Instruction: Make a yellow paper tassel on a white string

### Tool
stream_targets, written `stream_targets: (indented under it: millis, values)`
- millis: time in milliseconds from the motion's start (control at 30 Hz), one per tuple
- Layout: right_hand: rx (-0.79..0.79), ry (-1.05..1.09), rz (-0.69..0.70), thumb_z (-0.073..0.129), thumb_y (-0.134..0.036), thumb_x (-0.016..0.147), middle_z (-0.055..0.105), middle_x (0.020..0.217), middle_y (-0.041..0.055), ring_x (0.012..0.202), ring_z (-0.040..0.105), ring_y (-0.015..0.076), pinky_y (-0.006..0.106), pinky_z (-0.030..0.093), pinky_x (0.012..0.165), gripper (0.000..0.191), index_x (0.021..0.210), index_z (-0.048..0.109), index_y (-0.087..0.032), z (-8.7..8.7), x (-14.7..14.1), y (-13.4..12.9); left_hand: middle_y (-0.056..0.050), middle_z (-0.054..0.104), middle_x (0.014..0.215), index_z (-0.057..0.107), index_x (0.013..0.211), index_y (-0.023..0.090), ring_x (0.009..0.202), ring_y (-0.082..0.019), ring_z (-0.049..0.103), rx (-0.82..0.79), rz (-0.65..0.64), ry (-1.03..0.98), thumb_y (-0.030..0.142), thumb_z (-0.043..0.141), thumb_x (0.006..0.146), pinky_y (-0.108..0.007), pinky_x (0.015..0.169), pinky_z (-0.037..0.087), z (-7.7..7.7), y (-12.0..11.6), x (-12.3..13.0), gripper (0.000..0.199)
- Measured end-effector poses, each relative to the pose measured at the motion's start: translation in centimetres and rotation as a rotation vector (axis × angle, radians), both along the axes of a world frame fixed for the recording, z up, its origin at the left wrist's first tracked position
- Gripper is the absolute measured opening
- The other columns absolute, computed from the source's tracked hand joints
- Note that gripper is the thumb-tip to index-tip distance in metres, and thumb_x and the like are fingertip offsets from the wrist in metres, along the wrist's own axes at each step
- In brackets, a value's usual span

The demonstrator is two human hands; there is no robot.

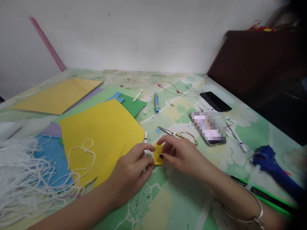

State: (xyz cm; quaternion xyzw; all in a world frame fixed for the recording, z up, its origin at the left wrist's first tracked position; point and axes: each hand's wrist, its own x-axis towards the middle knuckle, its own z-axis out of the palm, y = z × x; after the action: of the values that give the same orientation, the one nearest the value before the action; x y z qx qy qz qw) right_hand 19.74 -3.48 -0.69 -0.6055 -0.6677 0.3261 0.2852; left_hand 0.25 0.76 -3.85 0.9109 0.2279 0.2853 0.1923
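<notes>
A small piece of yellow paper (157, 154) is between my two hands, just above or on the patterned tablecloth. My left hand (134, 169) has its curled fingertips at the paper's left edge. My right hand (181, 155) bends over the right edge, thumb and fingers against it; the exact grip is partly hidden. Scissors (169, 131) with gold handles lie partly open just beyond my right hand. A white marker (145, 137) stands out beyond my left fingers, beside a large yellow sheet (96, 127). Further back lies a rolled blue paper tube (156, 103) with yellow bands.
Tangled white string (21, 179) covers the left front, over blue paper (51, 159). A phone (208, 129), a black phone (216, 101) and several markers (236, 137) lie at right. A blue glue gun (271, 163) and green-black cutter (268, 196) sit near my right forearm.
</notes>
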Motion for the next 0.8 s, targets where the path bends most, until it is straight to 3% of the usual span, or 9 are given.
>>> stream_targets:
  millis: [133,233,367,533,800]
  values:
    - [0.060,-0.208,0.056,0.062,-0.008,0.074,0.064,0.076,0.0015,0.072,0.056,0.0168,0.029,0.041,0.065,0.014,0.080,0.063,-0.020,0.7,0.3,-1.0,-0.008,0.055,0.110,0.062,0.081,0.016,0.085,-0.015,0.059,-0.152,0.023,0.020,0.008,0.053,0.083,-0.029,0.075,0.047,-0.2,0.1,0.2,0.012]
    - [0.080,-0.212,0.132,0.065,-0.008,0.075,0.062,0.085,0.0039,0.081,0.055,0.0177,0.029,0.042,0.070,0.014,0.085,0.063,-0.017,0.2,0.0,-1.8,-0.007,0.056,0.108,0.063,0.079,0.017,0.087,-0.016,0.059,-0.197,0.031,0.019,0.009,0.055,0.081,-0.030,0.074,0.047,-0.2,0.1,0.2,0.011]
    - [0.146,-0.210,0.168,0.062,-0.006,0.078,0.058,0.091,0.0056,0.089,0.052,0.0187,0.030,0.041,0.074,0.018,0.094,0.060,-0.016,-0.7,-0.6,-2.2,-0.006,0.056,0.108,0.064,0.080,0.019,0.095,-0.019,0.059,-0.210,0.020,0.026,0.011,0.055,0.083,-0.031,0.077,0.047,-0.3,0.2,0.1,0.012]
    - [0.213,-0.226,0.191,0.055,-0.007,0.086,0.056,0.084,0.0061,0.081,0.050,0.0177,0.029,0.040,0.070,0.007,0.084,0.059,-0.012,-1.2,-1.0,-2.1,-0.007,0.054,0.113,0.062,0.085,0.019,0.103,-0.019,0.056,-0.203,-0.007,0.067,0.014,0.050,0.088,-0.035,0.086,0.046,-0.3,0.3,0.0,0.013]
    - [0.220,-0.253,0.199,0.050,-0.010,0.089,0.058,0.084,0.0091,0.082,0.051,0.0197,0.032,0.041,0.071,0.012,0.084,0.061,-0.010,-1.7,-1.1,-2.0,-0.008,0.053,0.117,0.057,0.086,0.018,0.110,-0.022,0.052,-0.178,-0.011,0.155,0.014,0.046,0.088,-0.039,0.091,0.045,0.1,0.2,0.0,0.012]
